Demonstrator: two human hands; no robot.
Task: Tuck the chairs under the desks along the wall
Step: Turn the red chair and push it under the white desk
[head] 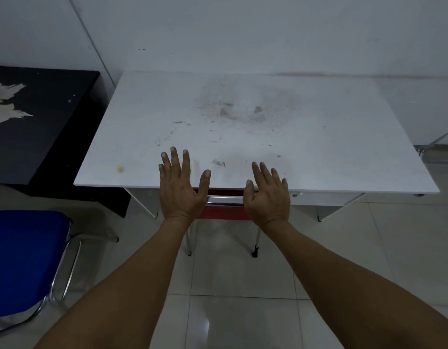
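A white desk [306,137] stands against the wall, its top smudged with dirt. A red chair [224,211] with a chrome bar and chrome legs sits under the desk's front edge, mostly hidden by the top. My left hand [180,187] and my right hand [267,195] hover over the desk's front edge, palms down, fingers spread, holding nothing. A blue chair [24,260] with a chrome frame stands on the floor at the lower left, in front of a black desk [41,117].
The black desk at the left has a large white worn patch on its top. A narrow gap separates it from the white desk. Pale floor tiles [243,311] run below me. A thin metal leg [439,139] shows at the far right.
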